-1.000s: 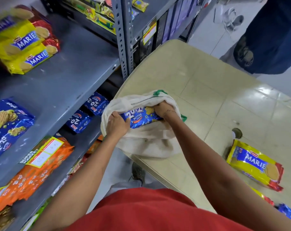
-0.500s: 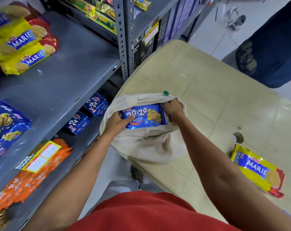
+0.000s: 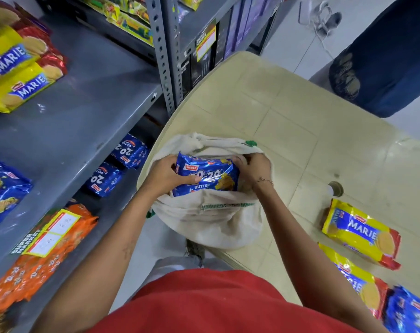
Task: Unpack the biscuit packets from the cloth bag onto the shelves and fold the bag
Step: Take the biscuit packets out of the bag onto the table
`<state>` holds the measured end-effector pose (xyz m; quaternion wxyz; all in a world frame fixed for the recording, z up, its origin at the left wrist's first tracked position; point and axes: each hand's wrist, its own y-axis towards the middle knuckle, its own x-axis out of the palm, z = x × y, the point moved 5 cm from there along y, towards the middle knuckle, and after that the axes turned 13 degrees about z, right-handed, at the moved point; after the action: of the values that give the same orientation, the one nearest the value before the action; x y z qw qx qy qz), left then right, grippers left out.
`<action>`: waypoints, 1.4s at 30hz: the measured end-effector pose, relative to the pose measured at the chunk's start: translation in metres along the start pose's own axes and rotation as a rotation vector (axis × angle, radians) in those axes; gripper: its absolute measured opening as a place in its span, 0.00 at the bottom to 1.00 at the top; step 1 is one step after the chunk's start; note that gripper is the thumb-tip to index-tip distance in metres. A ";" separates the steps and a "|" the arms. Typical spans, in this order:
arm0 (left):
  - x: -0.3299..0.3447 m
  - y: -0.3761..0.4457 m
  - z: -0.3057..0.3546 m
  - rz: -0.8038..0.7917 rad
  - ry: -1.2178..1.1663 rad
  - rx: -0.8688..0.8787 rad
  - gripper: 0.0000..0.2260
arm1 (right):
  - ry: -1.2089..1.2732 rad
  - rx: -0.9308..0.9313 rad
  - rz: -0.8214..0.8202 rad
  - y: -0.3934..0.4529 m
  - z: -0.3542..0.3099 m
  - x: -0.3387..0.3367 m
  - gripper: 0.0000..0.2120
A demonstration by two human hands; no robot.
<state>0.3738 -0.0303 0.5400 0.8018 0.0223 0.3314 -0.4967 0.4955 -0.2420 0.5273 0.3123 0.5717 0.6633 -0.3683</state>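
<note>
A pale cream counter (image 3: 300, 131) with a faint grid of squares and a small round hole fills the middle and right of the view, its rounded near-left edge standing just beside a grey metal shelving unit (image 3: 79, 97) with perforated uprights; pale floor tiles show beyond the counter's far edge, where a second person in dark blue clothing (image 3: 386, 61) stands at the top right. The cream cloth bag (image 3: 211, 224) sits at the counter's near-left edge, its mouth open upward and its lower part hanging a little over the rim. Both hands are at the mouth of the bag: the left hand (image 3: 167, 176) is wrapped around the left end of a blue 20-20 butter biscuit packet (image 3: 207, 175), thumb across its face, and the right hand (image 3: 254, 168) is curled around the packet's right end against the bag's rim, so the packet is gripped from both sides and half raised out of the cloth. On the counter to the right lie two yellow Marie packets (image 3: 360, 233) one below the other, with another blue packet (image 3: 408, 311) at the lower right corner. On the upper shelf are stacked yellow Marie packets (image 3: 19, 68) at the far left and a blue packet (image 3: 2, 188) nearer; on the lower shelf lie two blue 20-20 packets (image 3: 117, 167) and an orange packet (image 3: 43, 251) behind a yellow price label.
</note>
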 end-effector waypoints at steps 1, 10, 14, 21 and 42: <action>-0.001 -0.003 0.006 0.009 -0.018 0.038 0.18 | 0.002 0.005 0.024 -0.002 0.000 -0.005 0.14; -0.022 -0.011 0.060 0.153 -0.554 0.034 0.12 | 0.514 0.134 0.022 -0.021 0.009 -0.033 0.26; -0.026 -0.019 0.098 0.285 -0.520 0.121 0.13 | 0.495 -0.013 0.019 -0.043 -0.007 -0.049 0.24; 0.028 -0.044 0.152 0.202 -0.593 0.127 0.14 | 1.028 0.270 0.055 -0.061 0.041 -0.084 0.19; 0.536 -0.260 0.265 -0.618 0.051 0.211 0.27 | 0.757 0.843 0.666 -0.145 0.562 -0.328 0.10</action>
<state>0.4517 -0.6774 0.5255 0.5979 0.0160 0.2893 -0.7474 0.3982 -0.9010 0.5201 -0.0959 0.9099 0.3138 -0.2537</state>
